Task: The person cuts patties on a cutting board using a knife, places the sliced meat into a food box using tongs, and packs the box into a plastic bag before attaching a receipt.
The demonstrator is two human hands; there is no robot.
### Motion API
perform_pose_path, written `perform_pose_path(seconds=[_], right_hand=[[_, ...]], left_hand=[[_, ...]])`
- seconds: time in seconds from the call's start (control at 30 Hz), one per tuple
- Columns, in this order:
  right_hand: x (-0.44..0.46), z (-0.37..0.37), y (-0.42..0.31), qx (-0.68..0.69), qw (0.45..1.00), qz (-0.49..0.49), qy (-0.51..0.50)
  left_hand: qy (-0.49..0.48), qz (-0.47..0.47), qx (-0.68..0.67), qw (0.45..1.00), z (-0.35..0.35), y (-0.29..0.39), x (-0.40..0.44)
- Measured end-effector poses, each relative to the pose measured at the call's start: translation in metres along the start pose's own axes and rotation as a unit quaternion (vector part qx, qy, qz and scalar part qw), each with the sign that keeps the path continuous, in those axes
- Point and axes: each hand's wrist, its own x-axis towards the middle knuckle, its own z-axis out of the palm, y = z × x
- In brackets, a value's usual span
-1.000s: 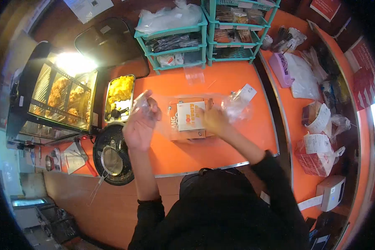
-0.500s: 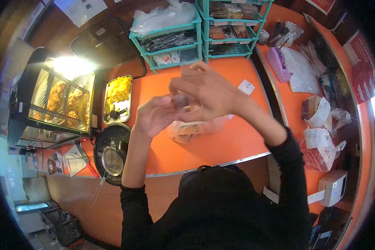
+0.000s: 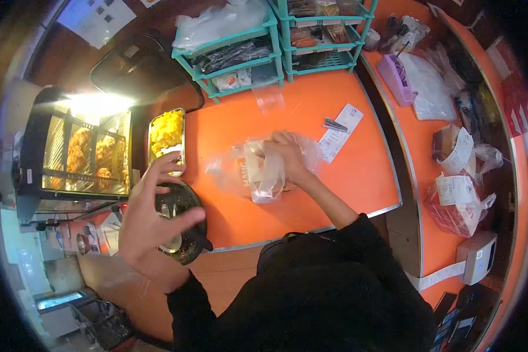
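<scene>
A clear plastic bag [image 3: 267, 176] lies around a box with printed letters on the orange counter. My right hand [image 3: 287, 152] is on the bag's upper right side, its fingers bent in and closed on the plastic. Apart from the bag, my left hand [image 3: 155, 220] is raised above the black pan [image 3: 185, 249], fingers spread and holding nothing. To the right of the bag, a long paper receipt [image 3: 341, 132] lies on the counter with a dark pen-like item [image 3: 335, 124] on it.
A lit glass case of fried food [image 3: 88, 152] stands at left, beside a metal tray of yellow food [image 3: 167, 132]. Teal racks [image 3: 229, 64] stand at the back. On the right counter are a purple basket [image 3: 396, 80], wrapped packages [image 3: 456, 202] and a printer [image 3: 476, 258].
My hands, together above the box half a second ago, have parted. The left has moved left and down and is spread; the right has come down onto the bag. The receipt shows more fully.
</scene>
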Motion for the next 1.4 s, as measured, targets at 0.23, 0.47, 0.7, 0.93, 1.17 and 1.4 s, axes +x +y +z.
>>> perform_pose_path(seconds=[0.23,0.47,0.7,0.93,1.17,1.4], right_hand=[[0.008,-0.010,-0.009,0.118,0.991,-0.050,0.020],[0.042,-0.014,-0.033,-0.065,0.968,-0.223,-0.091],[0.055,0.037,-0.042,-0.126,0.973,-0.193,-0.025],[-0.007,-0.039,-0.002,0.092,0.992,-0.052,0.072],[-0.135,-0.046,0.087,-0.108,0.992,0.043,0.051],[-0.002,-0.031,0.050,0.093,0.938,-0.161,0.292]], left_hand=[[-0.151,-0.012,0.064,0.986,0.171,-0.148,0.087],[-0.126,-0.023,0.087,0.988,0.179,-0.122,0.130],[-0.126,-0.063,0.081,0.987,0.178,-0.118,0.141],[-0.092,-0.134,0.057,0.985,0.180,-0.103,0.155],[0.177,-0.178,-0.401,0.881,0.125,-0.089,0.160],[0.291,-0.267,-0.465,0.793,0.025,0.048,0.089]])
